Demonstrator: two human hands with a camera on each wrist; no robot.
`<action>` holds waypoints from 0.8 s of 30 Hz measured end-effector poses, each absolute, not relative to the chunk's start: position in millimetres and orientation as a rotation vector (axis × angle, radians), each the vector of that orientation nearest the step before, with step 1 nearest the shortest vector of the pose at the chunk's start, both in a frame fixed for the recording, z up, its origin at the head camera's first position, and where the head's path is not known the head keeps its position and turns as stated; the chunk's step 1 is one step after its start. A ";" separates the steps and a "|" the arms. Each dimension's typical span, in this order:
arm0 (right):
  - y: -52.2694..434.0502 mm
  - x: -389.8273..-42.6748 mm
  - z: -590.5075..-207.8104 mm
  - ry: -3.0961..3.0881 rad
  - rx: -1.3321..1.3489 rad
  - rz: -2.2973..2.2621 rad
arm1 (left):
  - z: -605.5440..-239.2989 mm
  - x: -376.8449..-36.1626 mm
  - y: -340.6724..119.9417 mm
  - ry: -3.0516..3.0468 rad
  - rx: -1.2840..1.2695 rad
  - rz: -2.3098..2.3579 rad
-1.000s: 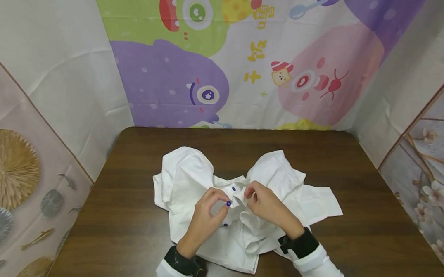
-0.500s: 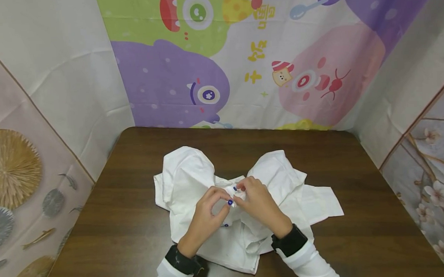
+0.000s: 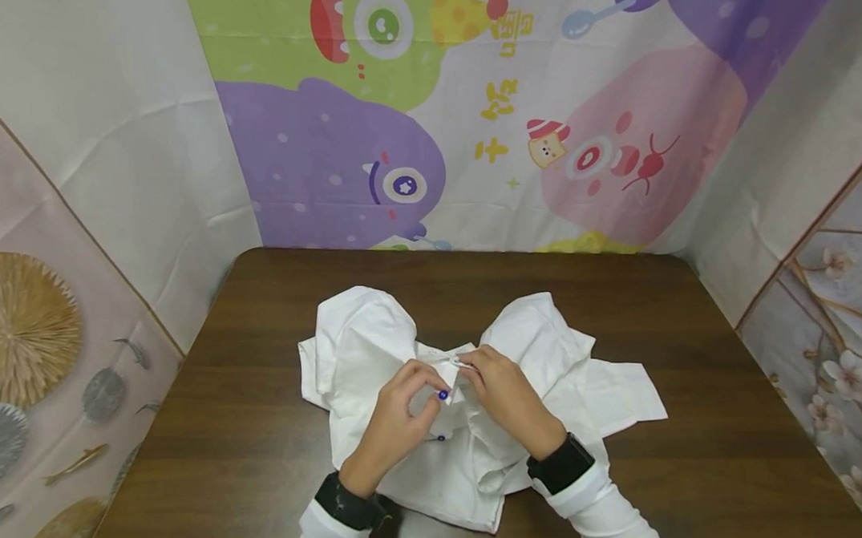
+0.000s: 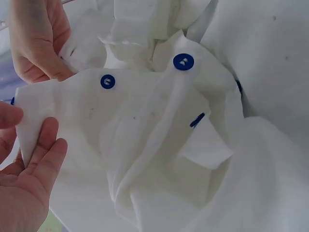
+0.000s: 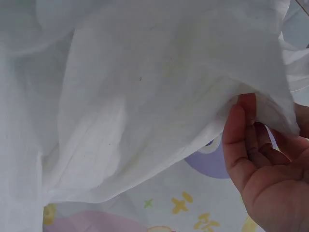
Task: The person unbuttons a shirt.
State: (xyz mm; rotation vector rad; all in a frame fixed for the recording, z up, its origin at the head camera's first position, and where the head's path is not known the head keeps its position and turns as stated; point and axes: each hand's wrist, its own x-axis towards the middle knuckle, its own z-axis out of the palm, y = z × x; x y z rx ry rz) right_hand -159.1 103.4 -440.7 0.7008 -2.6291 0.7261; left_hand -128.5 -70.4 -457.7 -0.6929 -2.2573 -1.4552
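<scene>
A white shirt [image 3: 365,344] with blue buttons lies bunched on the table. My left hand [image 3: 397,415] pinches the shirt's button edge between thumb and fingers, at a blue button [image 3: 443,395]. The left wrist view shows this left hand [image 4: 34,179] holding the cloth corner, with more blue buttons [image 4: 183,62] along the fabric. Just to the right, my right hand [image 3: 512,398] pinches another edge of the shirt near the collar. In the right wrist view, the right hand [image 5: 270,164] holds a cloth edge, its fingertips partly hidden behind the fabric.
The brown table [image 3: 259,308] extends around the shirt. A sleeve [image 3: 624,390] spreads out to the right. Behind stands a cartoon-printed curtain [image 3: 485,194], with white cloth panels at both sides.
My right hand has moved left, closer to the left hand, and now holds cloth over the upper button, which was visible before. The left hand stays nearly in place.
</scene>
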 end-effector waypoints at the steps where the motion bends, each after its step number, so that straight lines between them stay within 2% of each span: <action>1: 104.6 -159.8 -440.1 -2.618 0.702 0.732 | -456.7 -128.7 -71.2 -2.265 -0.698 -1.446; 10: 108.4 -163.9 -428.0 -2.528 0.668 0.775 | -434.3 -134.0 -74.8 -2.273 -0.637 -1.303; 18: 108.7 -166.1 -416.0 -2.452 0.613 0.840 | -403.3 -152.9 -68.6 -2.283 -0.557 -1.186; 24: 107.0 -165.1 -408.5 -2.394 0.578 0.902 | -400.5 -167.2 -55.2 -2.494 -0.547 -1.100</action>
